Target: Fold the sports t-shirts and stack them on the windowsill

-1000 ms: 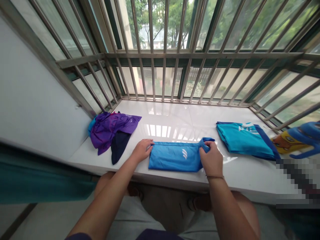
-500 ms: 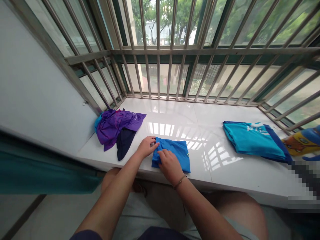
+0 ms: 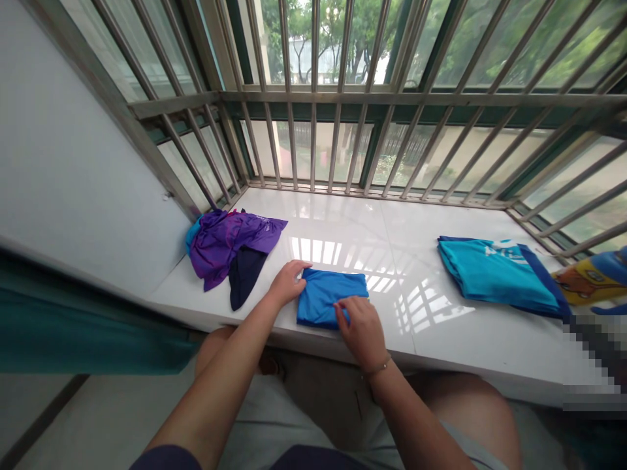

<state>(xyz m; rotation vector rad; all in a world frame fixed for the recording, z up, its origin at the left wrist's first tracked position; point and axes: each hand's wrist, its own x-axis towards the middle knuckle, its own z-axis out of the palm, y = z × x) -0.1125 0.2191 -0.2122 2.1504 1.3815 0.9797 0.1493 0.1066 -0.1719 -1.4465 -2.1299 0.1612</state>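
The blue cloth (image 3: 327, 287) is folded into a compact rectangle, lying flat on the white surface (image 3: 416, 251) with faint creases across its top. Its left edge meets the left hand (image 3: 288, 284), at the far corner. Its near right part lies under the fingers of the right hand (image 3: 361, 326), and its far edge stretches beyond that hand, uncovered.

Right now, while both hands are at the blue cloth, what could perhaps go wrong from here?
The blue cloth lies close to the front edge of the white ledge, so a careless pull might drag it off. The right hand is at its near right part; lifting away quickly could perhaps catch a layer and disturb the fold.
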